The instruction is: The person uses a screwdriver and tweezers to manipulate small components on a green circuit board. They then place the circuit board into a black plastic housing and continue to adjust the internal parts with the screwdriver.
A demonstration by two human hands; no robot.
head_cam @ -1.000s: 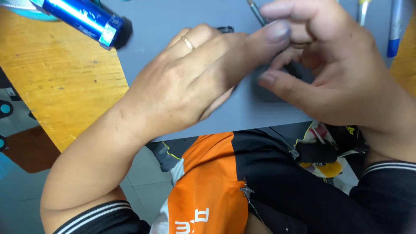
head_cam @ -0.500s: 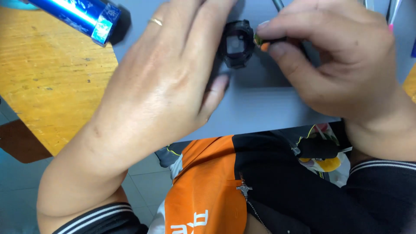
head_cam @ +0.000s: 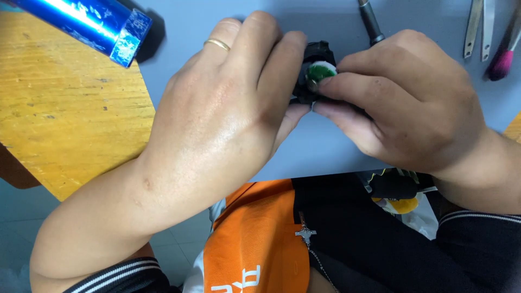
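Item: small black plastic part with a round green disc at its face (head_cam: 316, 73), held in the air over the grey-blue mat (head_cam: 325, 146) that covers the desk, and taken here as the landmark. Left hand (head_cam: 228, 116): to the left of the black part, fingers curled round its back and side in a closed grip; a thin gold ring (head_cam: 217, 43) sits on one finger. Right hand (head_cam: 412, 103): to the right of the part, thumb and forefinger pinched shut on the green disc at its front edge. State of work, as a judgement: the disc looks seated in or against the black part but is not released, so the fitting appears underway rather than finished; whether it is going in or coming out cannot be told. Surroundings: a shiny blue metal cylinder with a printed end cap (head_cam: 87, 24) lies well to the upper left of the part, across the edge of the mat and the yellow wooden desk (head_cam: 65, 114). A dark slim tool shaft (head_cam: 371, 23) lies just above the part, partly behind the right hand. Metal tweezers (head_cam: 480, 24) and a pink-tipped tool (head_cam: 502, 59) lie further to the upper right. Below the part, an orange and black garment (head_cam: 260, 239).
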